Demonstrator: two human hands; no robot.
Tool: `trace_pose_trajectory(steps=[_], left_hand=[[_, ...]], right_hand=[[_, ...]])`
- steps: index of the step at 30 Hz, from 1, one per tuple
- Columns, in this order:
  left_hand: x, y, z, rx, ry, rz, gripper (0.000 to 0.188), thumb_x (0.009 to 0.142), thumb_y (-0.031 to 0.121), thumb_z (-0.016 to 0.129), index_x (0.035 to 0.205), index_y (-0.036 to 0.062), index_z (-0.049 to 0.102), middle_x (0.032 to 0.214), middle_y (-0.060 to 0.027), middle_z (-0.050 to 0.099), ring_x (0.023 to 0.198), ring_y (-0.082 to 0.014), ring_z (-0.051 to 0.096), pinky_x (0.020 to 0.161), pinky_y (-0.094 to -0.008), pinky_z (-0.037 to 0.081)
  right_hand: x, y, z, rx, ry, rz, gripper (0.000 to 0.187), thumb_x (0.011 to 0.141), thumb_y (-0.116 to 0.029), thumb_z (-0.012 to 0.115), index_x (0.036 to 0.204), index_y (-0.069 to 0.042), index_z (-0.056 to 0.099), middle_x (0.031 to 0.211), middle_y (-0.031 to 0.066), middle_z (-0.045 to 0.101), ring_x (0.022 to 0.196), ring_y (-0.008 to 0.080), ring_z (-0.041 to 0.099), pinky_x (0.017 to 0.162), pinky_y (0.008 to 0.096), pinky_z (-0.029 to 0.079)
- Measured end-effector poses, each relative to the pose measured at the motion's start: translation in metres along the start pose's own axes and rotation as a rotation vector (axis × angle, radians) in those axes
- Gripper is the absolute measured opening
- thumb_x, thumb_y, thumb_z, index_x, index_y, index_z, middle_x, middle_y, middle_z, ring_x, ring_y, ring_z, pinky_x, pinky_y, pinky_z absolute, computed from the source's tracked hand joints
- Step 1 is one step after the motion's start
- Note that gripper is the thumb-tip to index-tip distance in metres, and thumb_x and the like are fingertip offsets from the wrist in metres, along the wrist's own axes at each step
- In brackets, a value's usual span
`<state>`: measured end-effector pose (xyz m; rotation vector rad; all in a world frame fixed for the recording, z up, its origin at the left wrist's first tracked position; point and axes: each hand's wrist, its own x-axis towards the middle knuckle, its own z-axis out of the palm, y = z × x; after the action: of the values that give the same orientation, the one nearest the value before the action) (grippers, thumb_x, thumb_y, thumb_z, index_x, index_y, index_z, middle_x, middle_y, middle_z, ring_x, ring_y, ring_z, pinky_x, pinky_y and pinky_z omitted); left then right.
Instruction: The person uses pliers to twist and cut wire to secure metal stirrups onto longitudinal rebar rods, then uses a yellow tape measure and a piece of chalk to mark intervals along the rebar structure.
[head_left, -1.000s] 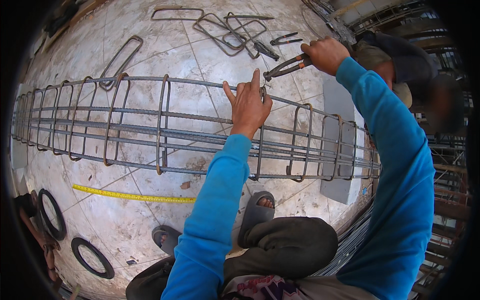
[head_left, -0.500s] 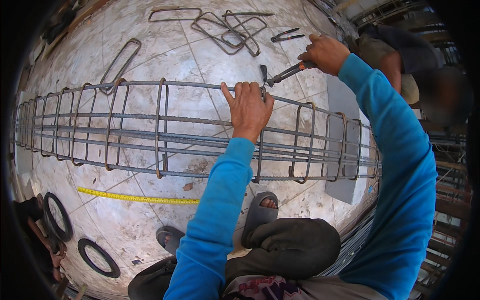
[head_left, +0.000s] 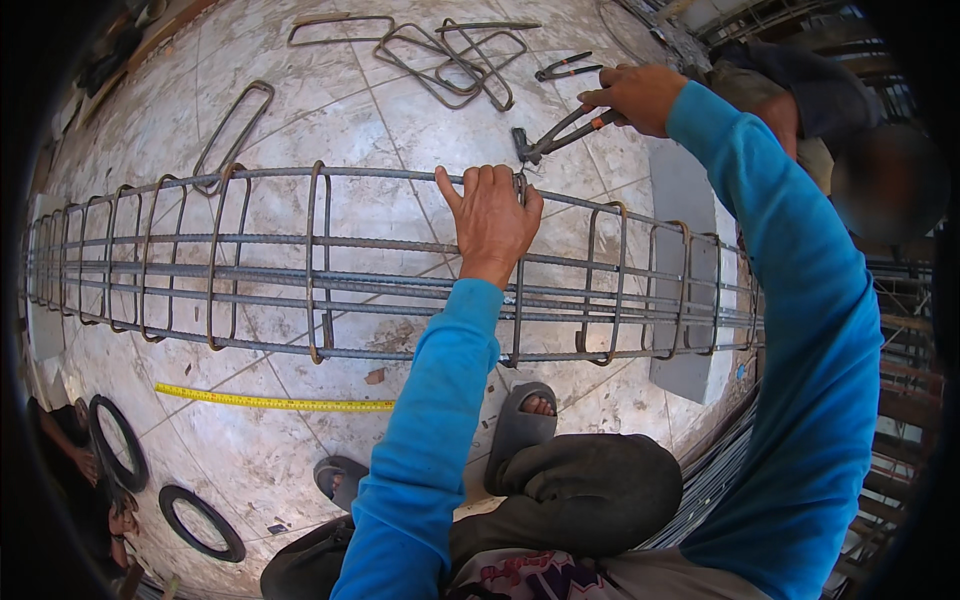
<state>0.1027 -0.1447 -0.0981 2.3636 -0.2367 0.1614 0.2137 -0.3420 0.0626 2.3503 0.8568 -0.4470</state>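
Observation:
A long rebar cage point(head_left: 385, 246) of ribbed bars and rectangular stirrups lies across the floor in front of me. My left hand point(head_left: 493, 220) is wrapped over its far top bar, gripping it where a stirrup point(head_left: 519, 310) crosses; the palm hides part of that joint. Beyond the bar, my right hand point(head_left: 640, 97) holds a pair of end-cutting nippers point(head_left: 562, 135) by the handles, which are spread apart. The nippers' head is just past my left fingertips, near a thin piece of wire at the joint.
Loose stirrups point(head_left: 470, 70) and a second pair of nippers point(head_left: 568, 66) lie on the far floor. A yellow tape measure point(head_left: 270, 400) stretches nearby; black rings point(head_left: 203, 522) are at lower left. A grey block point(head_left: 690, 270) supports the right end. Other people are at both sides.
The nippers' handles have spread apart, and their head has turned and shifted slightly up and left. My right hand has moved a little left; my left hand keeps its hold on the bar.

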Motion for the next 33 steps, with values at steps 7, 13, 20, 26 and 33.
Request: trace_pose_trajectory(steps=[7,13,20,26,33], left_hand=[[-0.001,-0.002,0.0,-0.007,0.02,0.012,0.028,0.086,0.029,0.061,0.092,0.002,0.064,0.093,-0.0113,0.063,0.105,-0.0286,0.055,0.115,-0.0634,0.01],[-0.002,0.001,0.002,-0.027,0.05,0.03,0.027,0.086,0.029,0.062,0.09,0.0024,0.064,0.092,-0.0113,0.063,0.105,-0.0284,0.055,0.115,-0.0633,0.011],[0.0,-0.003,-0.001,-0.002,0.027,-0.003,0.027,0.085,0.029,0.063,0.091,0.0019,0.064,0.094,-0.0112,0.064,0.105,-0.0282,0.055,0.115,-0.0624,0.012],[-0.002,0.002,0.006,-0.039,0.049,0.022,0.037,0.081,0.03,0.07,0.1,-0.001,0.06,0.096,-0.0138,0.062,0.108,-0.0293,0.052,0.115,-0.061,0.012],[-0.004,0.001,0.003,-0.077,-0.002,-0.046,0.063,0.078,0.036,0.076,0.121,-0.002,0.05,0.101,-0.0144,0.062,0.109,-0.0294,0.053,0.115,-0.0584,0.013]], right_hand=[[0.007,-0.007,-0.013,-0.013,-0.181,0.03,0.052,0.084,-0.015,0.074,0.133,-0.023,0.059,0.114,0.0094,0.061,0.109,0.0304,0.062,0.087,0.042,0.054],[0.019,-0.017,-0.012,-0.092,-0.058,-0.029,0.049,0.08,-0.016,0.076,0.127,-0.026,0.063,0.111,0.0057,0.062,0.107,0.0268,0.063,0.086,0.041,0.054],[0.056,-0.01,-0.005,-0.177,0.316,-0.174,0.018,0.076,-0.023,0.078,0.089,-0.014,0.069,0.09,0.0015,0.064,0.098,0.0226,0.061,0.09,0.034,0.05],[0.1,0.019,0.05,0.026,0.287,-0.31,0.015,0.075,-0.024,0.075,0.084,-0.014,0.069,0.082,0.0067,0.065,0.078,0.0309,0.067,0.07,0.0439,0.055],[0.105,0.008,0.099,0.509,-0.39,-0.197,0.025,0.073,-0.03,0.078,0.087,-0.011,0.072,0.08,0.0072,0.07,0.076,0.0278,0.066,0.069,0.0426,0.049]])
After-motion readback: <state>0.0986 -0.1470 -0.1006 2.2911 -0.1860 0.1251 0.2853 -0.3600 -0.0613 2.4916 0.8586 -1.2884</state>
